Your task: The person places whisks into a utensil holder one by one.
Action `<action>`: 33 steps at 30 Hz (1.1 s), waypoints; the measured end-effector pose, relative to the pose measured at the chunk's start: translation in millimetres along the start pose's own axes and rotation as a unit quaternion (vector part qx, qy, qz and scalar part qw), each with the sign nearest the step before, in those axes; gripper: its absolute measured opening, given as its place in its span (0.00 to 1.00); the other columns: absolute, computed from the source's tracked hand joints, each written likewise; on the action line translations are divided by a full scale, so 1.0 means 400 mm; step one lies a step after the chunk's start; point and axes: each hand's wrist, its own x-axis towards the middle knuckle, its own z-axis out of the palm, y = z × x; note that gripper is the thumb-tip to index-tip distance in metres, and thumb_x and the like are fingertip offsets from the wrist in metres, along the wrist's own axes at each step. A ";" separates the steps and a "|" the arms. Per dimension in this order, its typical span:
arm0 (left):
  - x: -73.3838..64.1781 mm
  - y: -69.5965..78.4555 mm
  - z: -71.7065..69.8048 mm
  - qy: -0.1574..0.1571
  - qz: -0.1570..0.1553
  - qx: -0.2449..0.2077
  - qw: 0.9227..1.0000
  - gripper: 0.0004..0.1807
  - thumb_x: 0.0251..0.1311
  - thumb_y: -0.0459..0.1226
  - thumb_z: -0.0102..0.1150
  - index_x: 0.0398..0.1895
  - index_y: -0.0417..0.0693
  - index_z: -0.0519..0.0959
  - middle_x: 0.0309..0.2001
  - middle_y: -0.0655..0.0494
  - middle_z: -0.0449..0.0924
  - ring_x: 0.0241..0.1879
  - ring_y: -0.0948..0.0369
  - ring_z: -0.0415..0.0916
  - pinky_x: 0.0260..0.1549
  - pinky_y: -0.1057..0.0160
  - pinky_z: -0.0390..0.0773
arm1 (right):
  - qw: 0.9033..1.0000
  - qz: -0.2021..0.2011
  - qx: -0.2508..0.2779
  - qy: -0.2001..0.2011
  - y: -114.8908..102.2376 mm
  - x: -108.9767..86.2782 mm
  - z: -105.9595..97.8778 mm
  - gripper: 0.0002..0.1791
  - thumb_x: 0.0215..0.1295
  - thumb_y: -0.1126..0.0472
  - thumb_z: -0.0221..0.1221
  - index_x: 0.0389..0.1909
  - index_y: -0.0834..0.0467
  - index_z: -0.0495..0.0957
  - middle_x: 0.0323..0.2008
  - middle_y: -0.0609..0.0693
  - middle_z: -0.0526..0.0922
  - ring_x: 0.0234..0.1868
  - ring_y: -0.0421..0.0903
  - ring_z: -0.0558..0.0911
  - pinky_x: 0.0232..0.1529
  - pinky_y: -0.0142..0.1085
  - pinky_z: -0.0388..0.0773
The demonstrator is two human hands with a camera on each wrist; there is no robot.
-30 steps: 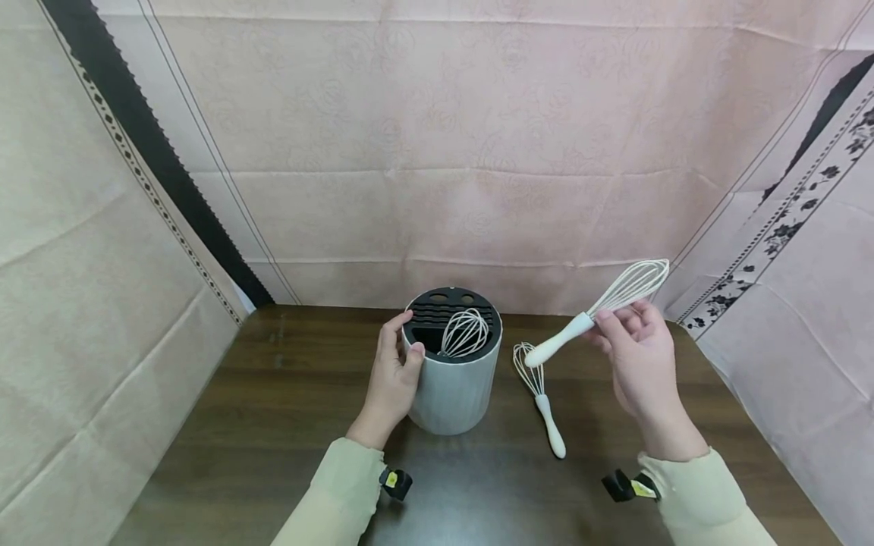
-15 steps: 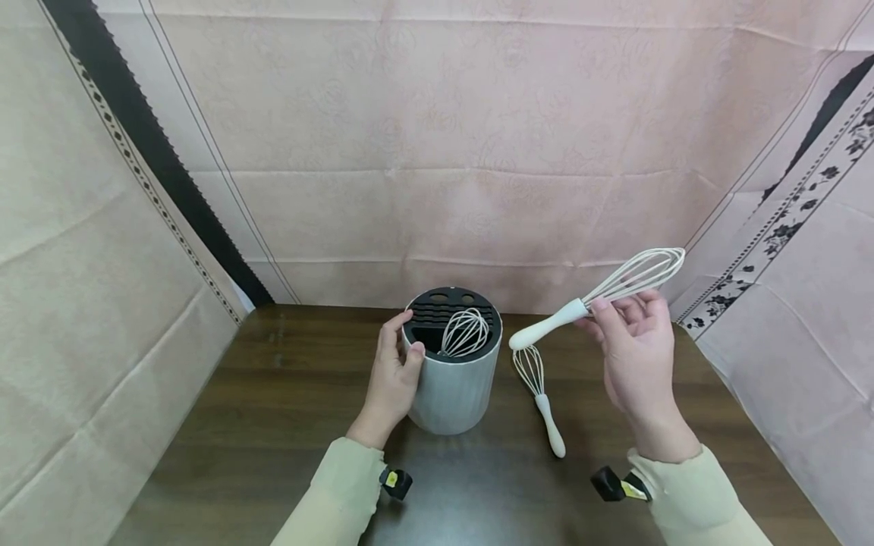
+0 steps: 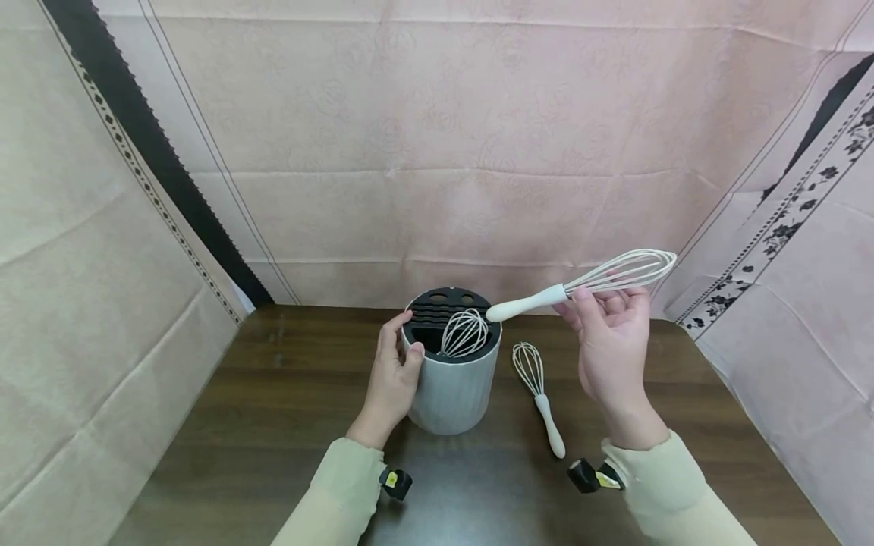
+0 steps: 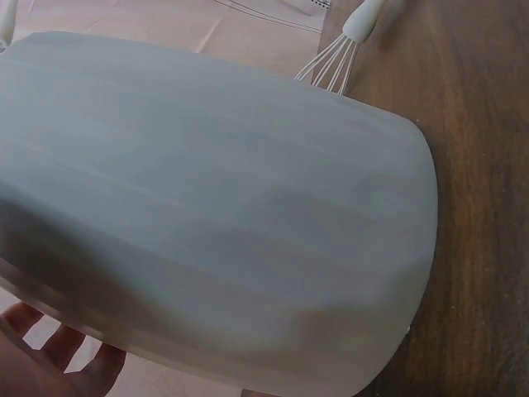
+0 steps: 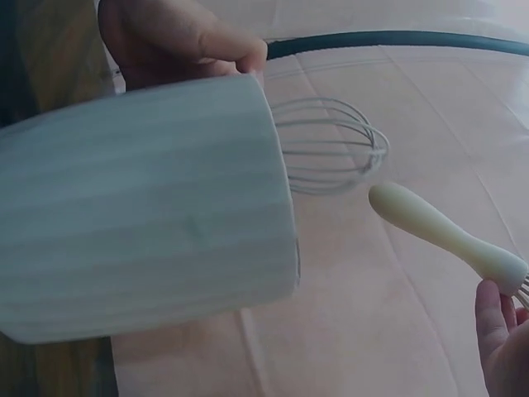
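While the left hand (image 3: 389, 381) grips the grey-white holder (image 3: 452, 398) at its side and rim, fingers curled round it, the right hand (image 3: 617, 359) pinches a white whisk (image 3: 554, 294) between thumb and fingers, close to where the wires meet the handle. This whisk is in the air, handle end pointing left; the right wrist view shows that end just apart from the holder. A second whisk (image 3: 465, 332) stands in the holder, its wire head taking up part of the wide gap in the black lid (image 3: 445, 309) and so lying in the way there. A third whisk (image 3: 542, 406) lies on the dark wooden surface (image 3: 287, 425), just right of the holder. Pale cloth (image 3: 437, 136) hangs behind and at both sides.

The second whisk's handle is hidden inside the holder. From the left wrist, the holder's wall fills most of the view and covers the ends of the third whisk's wires; that whisk's handle is cut off above. From the right wrist, the pinched whisk's wires run out of frame.
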 end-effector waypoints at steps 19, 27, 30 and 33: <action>0.000 0.008 0.001 0.001 -0.012 0.002 1.000 0.26 0.70 0.53 0.43 0.70 0.70 0.55 0.69 0.60 0.55 0.60 0.54 0.62 0.60 0.43 0.65 | 0.998 0.039 -0.037 -0.023 0.091 0.001 0.057 0.31 0.64 0.69 0.59 0.62 0.64 0.53 0.49 0.67 0.71 0.43 0.51 0.81 0.47 0.47 0.79; -0.002 0.006 0.004 0.004 -0.009 0.002 1.000 0.26 0.70 0.52 0.43 0.70 0.69 0.55 0.68 0.59 0.55 0.59 0.53 0.63 0.59 0.41 0.65 | 0.991 0.082 -0.078 -0.070 0.130 -0.011 0.074 0.33 0.65 0.70 0.58 0.64 0.65 0.50 0.49 0.67 0.72 0.44 0.52 0.81 0.47 0.46 0.79; -0.002 0.007 0.003 0.004 -0.006 0.002 1.000 0.26 0.70 0.52 0.43 0.70 0.69 0.55 0.68 0.58 0.55 0.59 0.53 0.63 0.59 0.41 0.65 | 0.986 0.094 -0.098 -0.096 0.134 -0.010 0.078 0.32 0.65 0.69 0.59 0.64 0.64 0.51 0.50 0.68 0.72 0.45 0.53 0.81 0.47 0.45 0.79; -0.001 0.010 0.001 0.003 -0.004 0.002 1.000 0.26 0.70 0.53 0.43 0.70 0.68 0.55 0.68 0.58 0.55 0.59 0.53 0.62 0.59 0.41 0.65 | 0.982 0.100 -0.108 -0.118 0.135 -0.007 0.083 0.31 0.65 0.68 0.59 0.63 0.62 0.53 0.50 0.68 0.72 0.47 0.54 0.80 0.47 0.45 0.79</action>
